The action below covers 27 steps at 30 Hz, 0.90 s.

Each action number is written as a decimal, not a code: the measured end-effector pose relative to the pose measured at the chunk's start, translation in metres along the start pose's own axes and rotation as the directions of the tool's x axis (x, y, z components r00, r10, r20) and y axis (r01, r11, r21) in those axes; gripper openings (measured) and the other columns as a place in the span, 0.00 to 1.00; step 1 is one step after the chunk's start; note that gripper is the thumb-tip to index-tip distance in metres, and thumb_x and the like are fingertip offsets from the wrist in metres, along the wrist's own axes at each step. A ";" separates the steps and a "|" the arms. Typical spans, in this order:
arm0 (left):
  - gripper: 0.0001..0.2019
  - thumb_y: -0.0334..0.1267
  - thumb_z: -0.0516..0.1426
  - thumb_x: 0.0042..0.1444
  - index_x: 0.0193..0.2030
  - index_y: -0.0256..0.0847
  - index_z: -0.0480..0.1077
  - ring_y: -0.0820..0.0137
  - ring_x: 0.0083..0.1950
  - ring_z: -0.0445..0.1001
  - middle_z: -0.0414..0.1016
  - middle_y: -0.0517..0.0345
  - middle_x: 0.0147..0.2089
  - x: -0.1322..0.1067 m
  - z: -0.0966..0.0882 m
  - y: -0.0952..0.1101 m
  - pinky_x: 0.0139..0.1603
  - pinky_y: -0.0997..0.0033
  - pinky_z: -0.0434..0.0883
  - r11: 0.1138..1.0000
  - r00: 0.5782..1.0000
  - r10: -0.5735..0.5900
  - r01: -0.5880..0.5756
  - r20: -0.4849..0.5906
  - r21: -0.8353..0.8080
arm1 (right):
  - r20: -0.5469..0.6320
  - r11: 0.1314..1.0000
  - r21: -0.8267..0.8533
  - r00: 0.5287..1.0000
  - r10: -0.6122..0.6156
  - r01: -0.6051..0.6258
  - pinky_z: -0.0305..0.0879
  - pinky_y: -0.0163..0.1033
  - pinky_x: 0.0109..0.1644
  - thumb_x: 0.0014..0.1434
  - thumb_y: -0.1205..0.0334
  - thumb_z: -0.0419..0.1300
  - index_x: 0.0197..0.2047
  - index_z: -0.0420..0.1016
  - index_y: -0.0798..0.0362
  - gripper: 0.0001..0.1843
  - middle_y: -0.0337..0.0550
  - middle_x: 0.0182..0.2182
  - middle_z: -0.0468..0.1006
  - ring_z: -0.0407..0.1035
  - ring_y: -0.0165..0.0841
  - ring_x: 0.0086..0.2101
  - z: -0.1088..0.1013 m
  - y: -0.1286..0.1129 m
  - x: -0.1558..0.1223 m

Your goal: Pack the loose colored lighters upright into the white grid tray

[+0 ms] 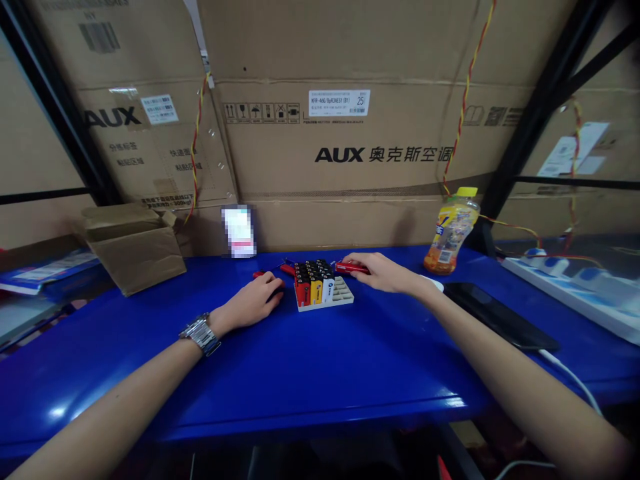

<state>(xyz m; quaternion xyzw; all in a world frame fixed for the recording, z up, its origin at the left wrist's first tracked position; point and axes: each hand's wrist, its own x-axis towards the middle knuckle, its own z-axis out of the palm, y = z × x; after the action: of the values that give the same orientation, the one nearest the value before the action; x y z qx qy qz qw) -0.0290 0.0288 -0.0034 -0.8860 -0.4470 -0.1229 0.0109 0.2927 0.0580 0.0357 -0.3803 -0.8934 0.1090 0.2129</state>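
Observation:
A pale tray [327,307] stands on the blue tabletop, with rows of upright lighters [316,292] in red, yellow and white filling its left part. Several slots on its right side hold nothing. My right hand [383,272], just right of the tray, is closed on a red lighter [345,268]. On the other side, my left hand [250,300] rests on the table with thumb and fingers apart, close to the tray. A red object [258,274] peeks out behind its knuckles, mostly hidden. Another red lighter [287,269] lies behind the tray's left corner.
A phone with a bright blurred screen [240,233] leans at the back. An open cardboard box [137,257] stands left. On the right are a drink bottle [453,230], a black phone [500,317] on a white cable and a power strip [575,297]. Large cartons [390,220] wall the back.

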 end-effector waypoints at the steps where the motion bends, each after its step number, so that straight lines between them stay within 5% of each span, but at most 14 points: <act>1: 0.12 0.39 0.47 0.64 0.49 0.40 0.67 0.63 0.44 0.70 0.67 0.49 0.46 0.000 0.000 0.000 0.47 0.60 0.69 1.000 1.000 0.003 -0.003 -0.004 -0.006 | -0.061 0.999 0.048 0.998 -0.002 0.005 0.65 0.43 0.40 0.59 0.62 0.54 0.49 0.69 0.51 0.14 0.45 0.38 0.78 0.71 0.35 0.35 0.001 -0.001 0.001; 6: 0.13 0.39 0.47 0.64 0.49 0.40 0.67 0.63 0.44 0.70 0.66 0.50 0.46 0.000 0.002 -0.002 0.47 0.60 0.69 1.000 1.000 0.015 -0.016 -0.019 -0.018 | -0.285 0.939 0.342 0.949 0.136 -0.031 0.65 0.41 0.33 0.52 0.53 0.63 0.40 0.71 0.53 0.15 0.42 0.29 0.76 0.68 0.32 0.28 0.009 0.000 0.007; 16: 0.13 0.40 0.47 0.64 0.50 0.41 0.67 0.64 0.44 0.71 0.68 0.50 0.46 -0.001 0.005 -0.006 0.47 0.63 0.69 0.999 0.998 0.041 -0.041 -0.040 -0.010 | -0.131 0.847 0.527 0.979 0.158 -0.066 0.63 0.40 0.33 0.56 0.49 0.60 0.29 0.70 0.54 0.15 0.39 0.25 0.71 0.65 0.30 0.27 0.039 -0.006 0.012; 20: 0.13 0.40 0.46 0.64 0.49 0.41 0.67 0.63 0.44 0.71 0.68 0.50 0.47 -0.001 0.005 -0.005 0.47 0.61 0.69 0.999 0.999 0.035 -0.035 -0.040 -0.013 | -0.222 0.842 0.535 0.949 0.224 -0.074 0.66 0.43 0.40 0.60 0.48 0.54 0.33 0.63 0.52 0.15 0.43 0.32 0.74 0.68 0.33 0.33 0.049 -0.010 0.016; 23: 0.13 0.40 0.47 0.64 0.49 0.41 0.67 0.63 0.44 0.71 0.68 0.50 0.47 -0.001 0.005 -0.005 0.47 0.61 0.69 0.999 0.999 0.032 -0.033 -0.044 -0.024 | -0.270 0.698 0.715 0.905 0.329 -0.041 0.67 0.45 0.43 0.61 0.48 0.51 0.38 0.57 0.49 0.13 0.43 0.35 0.76 0.71 0.34 0.34 0.051 -0.011 0.019; 27: 0.12 0.40 0.47 0.64 0.49 0.41 0.67 0.63 0.44 0.71 0.67 0.50 0.47 -0.001 0.004 -0.005 0.47 0.61 0.69 0.999 1.000 0.015 -0.016 -0.025 -0.037 | -0.289 0.475 0.879 0.845 0.450 0.048 0.65 0.39 0.33 0.58 0.51 0.54 0.38 0.55 0.48 0.13 0.35 0.25 0.72 0.68 0.29 0.24 0.049 -0.011 0.020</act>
<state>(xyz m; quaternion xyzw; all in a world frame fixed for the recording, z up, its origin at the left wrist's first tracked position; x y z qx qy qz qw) -0.0326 0.0312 -0.0079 -0.8880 -0.4374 -0.1420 0.0008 0.2507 0.0633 0.0025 -0.3430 -0.5801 0.4650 0.5742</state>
